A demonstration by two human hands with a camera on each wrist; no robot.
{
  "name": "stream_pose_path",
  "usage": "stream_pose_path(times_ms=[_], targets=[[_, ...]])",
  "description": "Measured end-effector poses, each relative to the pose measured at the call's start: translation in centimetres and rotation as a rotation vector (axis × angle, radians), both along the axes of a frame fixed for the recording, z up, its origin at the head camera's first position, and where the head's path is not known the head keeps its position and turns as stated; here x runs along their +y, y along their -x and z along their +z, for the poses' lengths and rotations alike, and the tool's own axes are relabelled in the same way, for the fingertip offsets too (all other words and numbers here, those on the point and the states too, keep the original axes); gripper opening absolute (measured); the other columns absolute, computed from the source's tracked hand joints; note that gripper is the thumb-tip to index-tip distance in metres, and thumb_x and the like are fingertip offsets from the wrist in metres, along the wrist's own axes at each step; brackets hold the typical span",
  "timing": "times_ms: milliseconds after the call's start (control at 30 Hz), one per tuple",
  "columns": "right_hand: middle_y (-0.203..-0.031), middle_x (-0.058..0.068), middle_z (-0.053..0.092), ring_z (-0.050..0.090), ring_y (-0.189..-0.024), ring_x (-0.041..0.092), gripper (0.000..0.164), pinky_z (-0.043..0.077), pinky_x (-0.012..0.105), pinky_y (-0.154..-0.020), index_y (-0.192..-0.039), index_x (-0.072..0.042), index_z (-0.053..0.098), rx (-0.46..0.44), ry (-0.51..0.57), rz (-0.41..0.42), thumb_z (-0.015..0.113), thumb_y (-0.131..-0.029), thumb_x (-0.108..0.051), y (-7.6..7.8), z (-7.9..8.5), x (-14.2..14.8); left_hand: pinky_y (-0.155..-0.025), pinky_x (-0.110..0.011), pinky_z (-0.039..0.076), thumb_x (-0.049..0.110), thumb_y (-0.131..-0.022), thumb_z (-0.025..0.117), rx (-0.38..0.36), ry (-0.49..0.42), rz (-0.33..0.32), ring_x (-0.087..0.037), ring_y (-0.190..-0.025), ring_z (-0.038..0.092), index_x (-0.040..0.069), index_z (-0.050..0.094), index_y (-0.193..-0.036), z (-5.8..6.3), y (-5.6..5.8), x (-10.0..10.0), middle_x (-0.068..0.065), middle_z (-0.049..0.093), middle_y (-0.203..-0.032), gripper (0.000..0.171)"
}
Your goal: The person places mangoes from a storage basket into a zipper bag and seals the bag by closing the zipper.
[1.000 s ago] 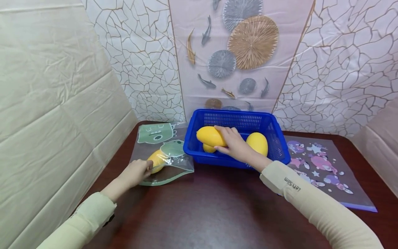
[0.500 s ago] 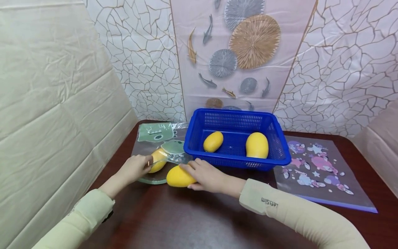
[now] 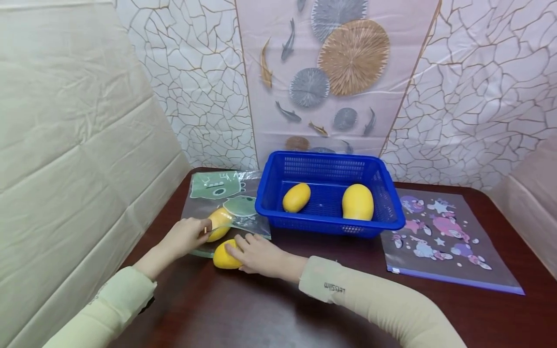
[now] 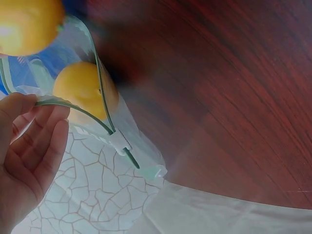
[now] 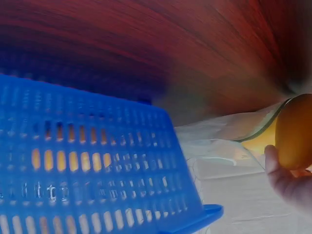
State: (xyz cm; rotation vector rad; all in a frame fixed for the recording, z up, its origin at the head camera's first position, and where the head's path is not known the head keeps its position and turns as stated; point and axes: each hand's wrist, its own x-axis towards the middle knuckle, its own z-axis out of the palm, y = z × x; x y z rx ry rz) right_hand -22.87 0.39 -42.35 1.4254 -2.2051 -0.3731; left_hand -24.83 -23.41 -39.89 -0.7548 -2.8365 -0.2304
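Note:
My left hand (image 3: 188, 235) pinches the rim of a clear zip bag (image 3: 216, 187) printed with green cartoon shapes. In the left wrist view the bag's mouth gapes, with a white slider (image 4: 120, 141) near one end of its green zip. One yellow mango (image 4: 80, 87) lies inside. My right hand (image 3: 263, 257) grips another mango (image 3: 225, 255) right at the bag's mouth, partly covered by the fingers. The right wrist view has this held mango (image 5: 295, 132) at its right edge, overlapping the bag's opening.
A blue plastic basket (image 3: 326, 224) stands behind the right hand. It holds a smaller mango (image 3: 297, 197) on the left and a larger mango (image 3: 358, 202) on the right. A second zip bag (image 3: 452, 241), with pink and purple prints, lies flat at the right. Patterned cloth hangs behind.
My right hand has lifted a mango out of the basket and carried it left and toward me to the bag's mouth. The left hand keeps its grip on the bag's rim.

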Motion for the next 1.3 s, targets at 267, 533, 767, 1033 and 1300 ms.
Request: stream_pose_path(times_ms=[267,533,767,1033,1300], targets=[[-0.122,0.012,0.057,0.058,-0.077,0.020,0.030,0.050,0.029,-0.065,-0.121,-0.028,0.051,-0.046,0.097,-0.071,0.054,-0.093,-0.037,-0.1,-0.6,-1.1,-0.049,-0.025,0.039,0.007,-0.078,0.069,0.025,0.013,-0.009,-0.008,-0.051,0.045,0.011,0.059,-0.075,0.0,-0.1,0.0,0.003,0.057,-0.061,0.011],[-0.124,0.009,0.050,0.058,-0.076,0.020,0.047,0.051,0.027,-0.060,-0.133,-0.020,0.048,-0.133,0.067,-0.142,0.062,-0.089,-0.023,-0.4,-0.7,-1.1,-0.049,-0.025,0.040,0.006,-0.079,0.070,0.043,0.026,-0.028,-0.008,-0.051,0.047,0.011,0.060,-0.075,0.4,-0.3,0.2,0.003,0.059,-0.063,0.011],[-0.122,0.005,0.052,0.059,-0.081,0.018,0.047,0.051,0.025,-0.061,-0.137,-0.020,0.046,-0.028,0.005,-0.151,0.055,-0.091,-0.012,-0.5,-0.8,-1.1,-0.049,-0.024,0.040,0.007,-0.079,0.070,0.055,0.017,-0.028,-0.008,-0.051,0.046,0.012,0.059,-0.074,0.5,-0.4,0.3,0.003,0.058,-0.062,0.013],[-0.095,-0.003,0.055,0.054,-0.077,0.014,0.017,0.044,0.024,-0.063,-0.104,-0.022,0.059,0.283,0.076,0.024,0.047,-0.095,-0.014,0.2,-1.4,-1.0,-0.050,-0.025,0.039,0.006,-0.078,0.070,0.042,0.027,-0.030,-0.008,-0.052,0.046,0.011,0.060,-0.076,0.5,-0.5,0.3,0.004,0.056,-0.061,0.012],[-0.103,-0.001,0.059,0.053,-0.082,0.014,0.025,0.046,0.025,-0.072,-0.105,-0.020,0.066,0.410,0.018,0.070,0.044,-0.095,-0.015,0.4,-1.9,-1.1,-0.050,-0.025,0.039,0.006,-0.079,0.070,0.039,0.025,-0.036,-0.008,-0.052,0.045,0.011,0.060,-0.076,0.6,-0.5,0.6,0.004,0.056,-0.062,0.012]])
